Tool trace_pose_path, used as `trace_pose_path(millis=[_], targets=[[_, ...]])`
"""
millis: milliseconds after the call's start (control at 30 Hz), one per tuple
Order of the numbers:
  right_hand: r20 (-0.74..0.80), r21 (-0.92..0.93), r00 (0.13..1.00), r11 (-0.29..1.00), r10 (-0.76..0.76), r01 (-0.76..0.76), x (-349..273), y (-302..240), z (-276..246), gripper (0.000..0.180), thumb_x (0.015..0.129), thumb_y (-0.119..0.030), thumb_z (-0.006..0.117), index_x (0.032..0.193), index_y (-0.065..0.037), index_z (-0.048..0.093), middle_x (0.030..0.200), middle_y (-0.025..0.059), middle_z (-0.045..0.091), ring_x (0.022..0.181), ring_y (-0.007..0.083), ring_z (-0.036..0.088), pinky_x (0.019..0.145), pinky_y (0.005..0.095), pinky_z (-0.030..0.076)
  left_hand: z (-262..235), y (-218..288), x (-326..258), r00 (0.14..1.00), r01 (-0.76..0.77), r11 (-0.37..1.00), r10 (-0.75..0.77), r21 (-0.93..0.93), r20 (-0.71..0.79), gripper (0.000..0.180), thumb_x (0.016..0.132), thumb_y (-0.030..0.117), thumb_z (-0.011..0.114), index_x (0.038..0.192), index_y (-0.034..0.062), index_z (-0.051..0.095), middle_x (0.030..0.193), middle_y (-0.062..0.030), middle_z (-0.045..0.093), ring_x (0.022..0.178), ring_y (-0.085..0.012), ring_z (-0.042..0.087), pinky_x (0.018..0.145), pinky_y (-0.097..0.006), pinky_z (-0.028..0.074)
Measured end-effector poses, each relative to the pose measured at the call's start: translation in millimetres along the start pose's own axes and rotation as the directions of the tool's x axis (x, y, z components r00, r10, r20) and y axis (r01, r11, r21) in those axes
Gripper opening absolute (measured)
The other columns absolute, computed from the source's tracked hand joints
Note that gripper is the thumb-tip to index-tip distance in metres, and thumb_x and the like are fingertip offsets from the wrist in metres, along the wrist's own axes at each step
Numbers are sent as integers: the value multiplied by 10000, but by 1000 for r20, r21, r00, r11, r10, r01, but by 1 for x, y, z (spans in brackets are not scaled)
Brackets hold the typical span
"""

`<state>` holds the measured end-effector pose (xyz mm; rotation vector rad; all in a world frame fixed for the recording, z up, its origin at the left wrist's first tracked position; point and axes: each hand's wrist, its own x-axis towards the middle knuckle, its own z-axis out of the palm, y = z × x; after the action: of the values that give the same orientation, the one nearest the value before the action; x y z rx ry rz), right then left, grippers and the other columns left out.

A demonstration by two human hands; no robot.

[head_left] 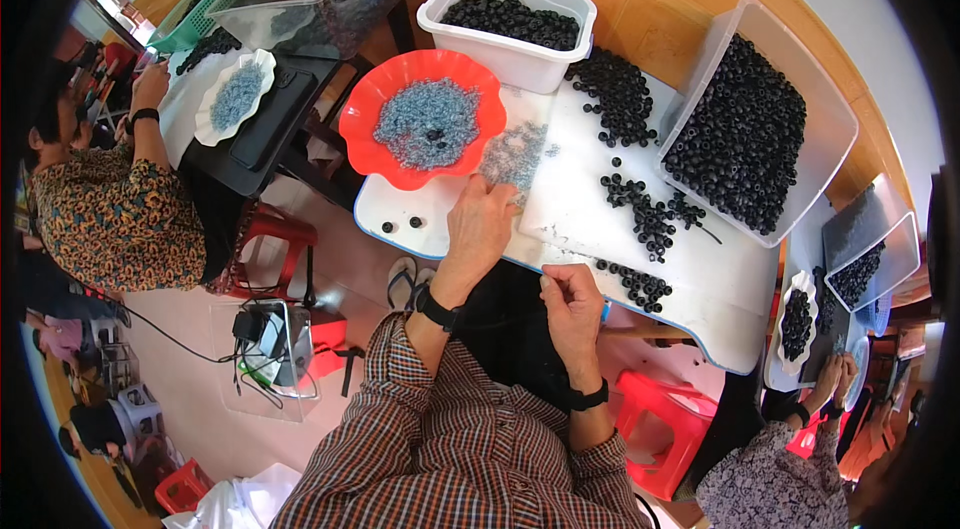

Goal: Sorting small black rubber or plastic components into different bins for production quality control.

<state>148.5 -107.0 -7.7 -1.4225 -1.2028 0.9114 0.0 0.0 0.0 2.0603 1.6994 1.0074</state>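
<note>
My left hand reaches over the table edge, its bent fingers at a loose patch of small clear grey-blue pieces. Whatever those fingers may hold is hidden. Just left of the patch is a red scalloped dish with a heap of the same clear pieces and a few black ones. My right hand is closed in a pinch in front of the table edge; anything in it is too small to make out. Near it lies a group of small black ring-shaped pieces.
A white tub and a large clear bin hold many black pieces. More black pieces lie on the white table. People work at tables on both sides. Red stools stand below.
</note>
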Motion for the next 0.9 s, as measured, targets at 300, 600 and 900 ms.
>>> trace_pose_path(millis=[300,600,900], targets=[[-5,-32,1000,999,-21,21,0,2,0,106,844,46,642,943,9,642,850,64,592,682,110,569,628,238,473,7,1,-1,999,-33,999,33,-19,-2,141,782,62,661,920,42,682,867,-156,563,817,-345,604,673,-440,504],[-28,-49,999,998,-34,33,-4,-2,-2,101,841,40,651,936,7,641,850,69,590,684,115,577,627,245,476,8,-3,-3,998,-27,1000,28,17,-54,84,795,48,641,854,2,603,875,-158,550,828,-360,598,677,-458,501],[-36,-56,999,998,-39,37,-9,-5,-4,96,841,46,647,928,7,638,850,70,583,680,118,578,625,247,476,13,-3,-5,997,-83,992,83,96,2,101,799,56,647,854,2,583,892,-167,536,853,-366,586,668,-461,497]])
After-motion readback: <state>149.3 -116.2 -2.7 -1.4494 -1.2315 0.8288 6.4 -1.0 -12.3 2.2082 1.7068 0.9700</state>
